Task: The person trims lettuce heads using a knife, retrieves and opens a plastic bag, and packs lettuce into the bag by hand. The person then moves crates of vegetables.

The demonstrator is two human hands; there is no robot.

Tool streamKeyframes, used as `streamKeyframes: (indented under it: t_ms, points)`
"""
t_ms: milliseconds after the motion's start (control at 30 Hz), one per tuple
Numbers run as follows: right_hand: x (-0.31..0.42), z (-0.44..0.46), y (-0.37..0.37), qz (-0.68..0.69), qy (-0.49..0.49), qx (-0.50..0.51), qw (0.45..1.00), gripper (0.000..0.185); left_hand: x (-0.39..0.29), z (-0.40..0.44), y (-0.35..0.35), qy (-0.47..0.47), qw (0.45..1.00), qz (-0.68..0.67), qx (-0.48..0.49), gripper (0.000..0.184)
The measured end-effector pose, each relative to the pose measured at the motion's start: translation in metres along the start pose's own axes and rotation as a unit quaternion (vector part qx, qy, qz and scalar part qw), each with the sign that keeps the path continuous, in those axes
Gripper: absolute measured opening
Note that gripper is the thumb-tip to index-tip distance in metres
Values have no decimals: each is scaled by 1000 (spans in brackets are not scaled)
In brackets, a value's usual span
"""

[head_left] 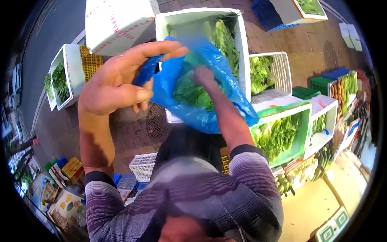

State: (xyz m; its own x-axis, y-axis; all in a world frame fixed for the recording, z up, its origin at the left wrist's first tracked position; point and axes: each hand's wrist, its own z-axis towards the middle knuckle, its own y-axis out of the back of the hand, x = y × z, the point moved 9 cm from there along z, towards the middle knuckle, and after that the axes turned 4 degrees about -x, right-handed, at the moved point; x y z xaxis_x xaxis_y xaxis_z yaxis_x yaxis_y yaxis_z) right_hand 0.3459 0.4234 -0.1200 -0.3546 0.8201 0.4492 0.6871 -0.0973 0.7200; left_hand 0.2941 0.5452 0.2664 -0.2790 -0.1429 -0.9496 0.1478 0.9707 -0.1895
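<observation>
My left hand [121, 76] grips the rim of a blue plastic bag [225, 105], its thumb and index finger standing apart while the film bunches at the other fingers. Leafy green vegetables [191, 92] lie inside the bag, whose mouth gapes upward. Down in that mouth is my right hand [203, 76], at the leaves and blurred by motion; its fingers are hidden. Directly beyond the bag stands a white foam box [243, 44] holding long leafy greens [225, 40], partly covered by the bag.
A closed white foam box [117, 24] stands at the upper left. On the right are a white crate [287, 72] with lettuce [261, 74] and a green-edged box [304, 133] of greens. A white basket [143, 167] sits low, left of my legs.
</observation>
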Motion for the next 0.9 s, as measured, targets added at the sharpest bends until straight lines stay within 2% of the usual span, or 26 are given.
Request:
streamKeyframes:
  t_ms: [100,133,200,233,300,433,533,567,633,700,767,800,833,867,900]
  points:
    - [-24,-15,-27,90,21,-147,985,50,-5,4,-7,2,1000,4,10,78]
    - [-32,-3,-49,92,16,-108,990,50,-7,5,-9,-10,1000,14,5,78]
    - [-19,-10,-38,192,79,-114,972,46,-1,12,-16,-33,999,25,-26,80]
    - [-22,-16,-34,198,64,-115,971,46,1,11,-16,-43,997,28,-57,82]
    - [-19,-28,-24,211,33,-126,969,46,-1,21,-20,-33,991,120,-50,84]
    - [-3,-70,7,284,-10,-126,951,45,3,18,-20,-8,988,151,-40,87]
    - [4,-139,39,407,-53,-47,911,45,3,18,-16,-17,989,144,-29,91]
    - [9,-170,53,426,-17,-32,904,45,4,18,-11,-33,987,156,-32,93]
    - [16,-237,86,407,201,-95,886,49,-1,22,-15,-41,985,165,-27,93]
    - [-17,-315,105,632,201,-14,748,53,-7,25,-15,-58,981,184,-21,91]
    - [-92,-373,91,827,121,-1,549,53,-11,31,-27,-62,980,188,-10,89]
    - [-149,-403,90,814,41,-111,568,47,-12,33,-36,-66,980,188,-7,88]
    - [-214,-435,68,820,-50,-246,514,40,-13,35,-44,-71,980,188,-5,87]
    - [-280,-466,30,827,-96,-356,425,34,-14,37,-47,-70,980,184,-6,86]
    - [-336,-504,-18,812,-223,-428,329,57,-14,37,-50,-68,981,181,-8,86]
